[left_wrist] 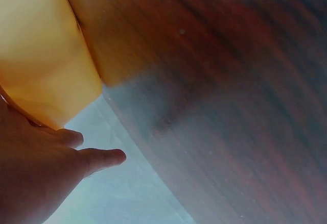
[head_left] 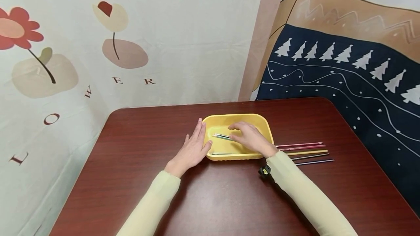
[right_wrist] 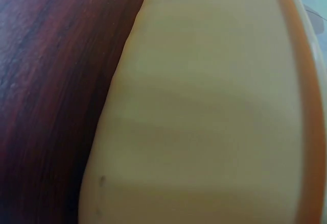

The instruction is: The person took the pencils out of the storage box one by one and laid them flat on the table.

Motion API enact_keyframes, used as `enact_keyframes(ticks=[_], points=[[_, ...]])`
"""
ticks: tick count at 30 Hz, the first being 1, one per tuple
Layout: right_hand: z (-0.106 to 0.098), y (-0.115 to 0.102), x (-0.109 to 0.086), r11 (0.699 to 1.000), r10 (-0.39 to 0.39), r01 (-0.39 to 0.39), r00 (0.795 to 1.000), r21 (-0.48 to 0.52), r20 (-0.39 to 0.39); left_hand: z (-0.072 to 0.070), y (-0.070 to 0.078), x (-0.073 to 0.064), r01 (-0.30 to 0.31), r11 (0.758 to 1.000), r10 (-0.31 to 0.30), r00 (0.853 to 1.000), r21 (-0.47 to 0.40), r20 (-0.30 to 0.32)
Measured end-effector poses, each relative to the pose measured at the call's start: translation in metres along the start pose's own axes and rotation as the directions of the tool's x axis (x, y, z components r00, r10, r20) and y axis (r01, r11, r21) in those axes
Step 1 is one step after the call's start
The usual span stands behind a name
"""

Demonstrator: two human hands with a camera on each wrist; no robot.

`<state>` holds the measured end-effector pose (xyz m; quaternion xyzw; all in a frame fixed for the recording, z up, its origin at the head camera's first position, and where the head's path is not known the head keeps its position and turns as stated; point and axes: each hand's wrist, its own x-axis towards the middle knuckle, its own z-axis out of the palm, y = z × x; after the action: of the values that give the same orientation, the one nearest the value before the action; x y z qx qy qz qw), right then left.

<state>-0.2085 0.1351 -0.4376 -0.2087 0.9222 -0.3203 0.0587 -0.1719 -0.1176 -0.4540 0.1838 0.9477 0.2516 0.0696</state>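
Head view: pencils (head_left: 222, 136), likely light, stiff, pinch mid-shaft; my left hand (head_left: 193, 150) straight-fingered, tray (head_left: 238, 157) left edge; right hand (head_left: 251, 138), hold unclear

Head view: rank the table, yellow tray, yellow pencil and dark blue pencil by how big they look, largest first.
1. Table
2. Yellow tray
3. Yellow pencil and dark blue pencil: they look too alike to rank.

From my feed I count one left hand (head_left: 191, 151), one right hand (head_left: 251, 138), one tray (head_left: 238, 116), one table (head_left: 226, 196), five pencils (head_left: 308, 152) outside the tray, more inside that I can't number, two flowers (head_left: 116, 15), nine trees (head_left: 343, 55).
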Motion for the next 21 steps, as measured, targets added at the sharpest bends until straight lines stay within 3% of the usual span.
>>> enact_keyframes(ticks=[10,21], points=[[0.008,0.004,0.014,0.999,0.006,-0.003,0.996,-0.042,0.085,0.002,-0.001,0.000,-0.011,1.000,0.011,1.000,-0.001,-0.023],[0.012,0.007,0.015,0.992,-0.017,0.029,0.995,-0.122,0.097,0.002,-0.002,0.001,-0.015,1.000,0.015,1.000,-0.002,-0.017]])
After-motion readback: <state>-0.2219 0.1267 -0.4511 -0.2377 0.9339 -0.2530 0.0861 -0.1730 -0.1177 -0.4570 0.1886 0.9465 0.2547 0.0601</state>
